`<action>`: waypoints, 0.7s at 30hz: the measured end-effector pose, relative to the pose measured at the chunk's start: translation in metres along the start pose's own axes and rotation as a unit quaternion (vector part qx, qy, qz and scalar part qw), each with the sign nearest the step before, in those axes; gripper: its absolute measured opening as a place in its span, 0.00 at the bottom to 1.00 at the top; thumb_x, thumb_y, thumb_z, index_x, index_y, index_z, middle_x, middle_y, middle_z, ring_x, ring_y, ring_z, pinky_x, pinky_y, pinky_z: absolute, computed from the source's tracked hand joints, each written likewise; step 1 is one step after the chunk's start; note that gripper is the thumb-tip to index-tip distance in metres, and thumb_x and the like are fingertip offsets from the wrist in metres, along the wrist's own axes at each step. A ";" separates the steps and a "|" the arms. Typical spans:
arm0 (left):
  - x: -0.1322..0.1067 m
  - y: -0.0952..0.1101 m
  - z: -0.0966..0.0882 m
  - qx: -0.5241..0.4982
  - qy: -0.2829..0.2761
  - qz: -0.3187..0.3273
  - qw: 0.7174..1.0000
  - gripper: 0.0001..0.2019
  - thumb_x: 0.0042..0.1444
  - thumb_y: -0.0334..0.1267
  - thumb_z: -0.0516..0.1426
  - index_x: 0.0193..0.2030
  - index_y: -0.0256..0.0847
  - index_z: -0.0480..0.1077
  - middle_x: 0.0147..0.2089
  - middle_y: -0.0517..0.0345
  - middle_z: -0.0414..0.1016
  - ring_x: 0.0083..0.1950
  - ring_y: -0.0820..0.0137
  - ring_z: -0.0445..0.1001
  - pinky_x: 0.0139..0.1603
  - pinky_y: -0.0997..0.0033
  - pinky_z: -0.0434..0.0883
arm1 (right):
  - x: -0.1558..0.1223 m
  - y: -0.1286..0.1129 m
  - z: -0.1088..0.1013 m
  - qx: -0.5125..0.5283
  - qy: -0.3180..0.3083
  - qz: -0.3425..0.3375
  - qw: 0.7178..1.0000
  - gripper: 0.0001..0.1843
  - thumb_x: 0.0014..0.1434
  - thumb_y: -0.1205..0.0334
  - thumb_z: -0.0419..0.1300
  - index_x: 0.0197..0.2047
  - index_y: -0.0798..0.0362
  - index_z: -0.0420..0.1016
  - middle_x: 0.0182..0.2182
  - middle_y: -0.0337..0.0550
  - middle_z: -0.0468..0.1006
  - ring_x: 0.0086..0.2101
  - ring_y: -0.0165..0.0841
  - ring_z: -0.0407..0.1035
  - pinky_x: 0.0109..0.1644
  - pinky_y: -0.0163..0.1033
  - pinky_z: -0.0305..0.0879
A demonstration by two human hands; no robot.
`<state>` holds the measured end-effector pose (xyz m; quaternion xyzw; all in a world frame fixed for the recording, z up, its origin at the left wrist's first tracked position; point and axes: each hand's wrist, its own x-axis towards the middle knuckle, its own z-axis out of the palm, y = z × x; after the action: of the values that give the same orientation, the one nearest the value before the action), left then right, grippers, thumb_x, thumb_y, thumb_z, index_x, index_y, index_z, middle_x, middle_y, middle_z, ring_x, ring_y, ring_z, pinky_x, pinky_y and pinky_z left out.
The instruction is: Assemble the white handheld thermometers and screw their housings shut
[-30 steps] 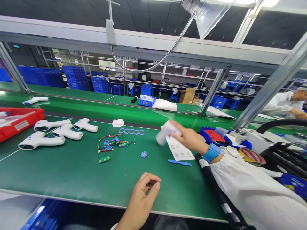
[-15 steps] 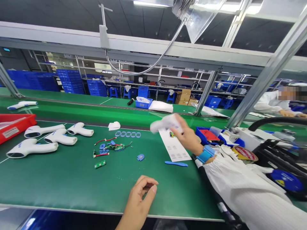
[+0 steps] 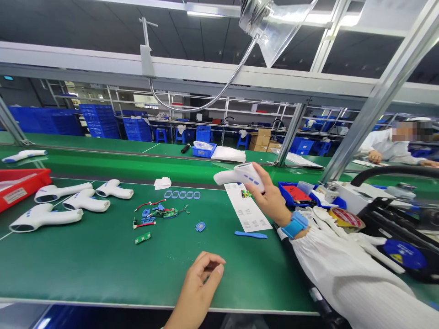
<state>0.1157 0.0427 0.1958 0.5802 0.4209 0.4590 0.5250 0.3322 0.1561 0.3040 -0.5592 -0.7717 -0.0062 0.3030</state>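
My right hand point(image 3: 270, 198) grips a white gun-shaped plastic housing point(image 3: 236, 176) with small blue buttons, held above a printed paper sheet point(image 3: 252, 221). Near the table's front edge rests my left hand point(image 3: 202, 283), loosely curled, with a gap between thumb and fingers and nothing visible in it. Beyond it lie a small blue oval part point(image 3: 200, 226) and a blue pry stick point(image 3: 251, 235). To the left are wired circuit boards point(image 3: 168, 213), a small green board point(image 3: 142, 238) and a row of blue frames point(image 3: 181, 194).
Several similar white housings point(image 3: 44, 217) lie at left beside a red bin point(image 3: 24, 187). On the right stand a blue tray point(image 3: 297, 194) and a tape roll point(image 3: 347, 218). A metal flexible hose point(image 3: 206, 107) hangs overhead. A co-worker point(image 3: 391, 146) sits at far right.
The white housing in my right hand, blurred before, now shows sharply with its blue buttons, in almost the same place. The left hand has stayed put. The view has tilted slightly upward.
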 end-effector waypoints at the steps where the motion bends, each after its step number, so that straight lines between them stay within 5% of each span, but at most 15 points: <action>1: 0.002 0.000 -0.001 0.000 0.006 -0.001 1.000 0.13 0.56 0.48 0.55 0.37 0.41 0.71 0.36 0.55 0.66 0.39 0.68 0.68 0.40 0.73 0.68 | -0.002 0.000 0.001 -0.002 -0.012 -0.003 1.000 0.31 0.62 0.51 0.49 0.65 0.51 0.49 0.26 0.40 0.75 0.24 0.37 0.68 0.28 0.36 0.59; 4: 0.015 0.004 -0.004 0.050 0.044 0.027 0.997 0.14 0.55 0.46 0.55 0.45 0.41 0.69 0.43 0.52 0.66 0.44 0.65 0.68 0.45 0.67 0.69 | -0.008 -0.007 -0.002 -0.005 -0.051 -0.008 0.999 0.28 0.59 0.51 0.54 0.61 0.48 0.60 0.17 0.35 0.70 0.20 0.36 0.67 0.25 0.35 0.56; 8: 0.048 0.016 -0.010 0.226 0.105 0.115 0.962 0.30 0.53 0.46 0.56 0.61 0.45 0.54 0.56 0.48 0.57 0.55 0.57 0.63 0.55 0.53 0.63 | -0.022 -0.033 -0.020 0.043 -0.030 0.004 0.999 0.28 0.61 0.50 0.50 0.63 0.47 0.55 0.20 0.35 0.73 0.21 0.34 0.67 0.26 0.35 0.57; 13: 0.084 0.024 -0.009 0.290 0.069 0.167 0.940 0.20 0.57 0.48 0.50 0.52 0.40 0.63 0.40 0.51 0.65 0.40 0.59 0.69 0.43 0.54 0.69 | -0.041 -0.057 -0.034 0.110 -0.068 -0.015 0.991 0.28 0.62 0.52 0.49 0.63 0.48 0.54 0.26 0.39 0.75 0.21 0.33 0.65 0.26 0.36 0.56; 18: 0.097 0.011 -0.006 0.101 -0.021 0.133 0.986 0.23 0.51 0.53 0.57 0.48 0.39 0.66 0.41 0.49 0.69 0.43 0.59 0.70 0.46 0.58 0.70 | -0.044 -0.043 -0.013 0.240 -0.110 0.009 0.964 0.54 0.46 0.44 0.66 0.66 0.54 0.42 0.41 0.47 0.74 0.34 0.37 0.66 0.32 0.37 0.61; 21: 0.098 0.002 -0.002 -0.047 -0.054 0.078 0.994 0.31 0.43 0.54 0.63 0.50 0.39 0.62 0.46 0.47 0.71 0.49 0.57 0.71 0.49 0.60 0.70 | -0.040 -0.037 0.010 0.302 -0.161 -0.011 0.940 0.39 0.45 0.49 0.68 0.57 0.52 0.63 0.44 0.45 0.73 0.40 0.38 0.66 0.35 0.35 0.61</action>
<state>0.1358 0.1378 0.2067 0.6097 0.3233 0.4856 0.5366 0.3038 0.1113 0.2893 -0.4264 -0.7819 0.3141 0.3289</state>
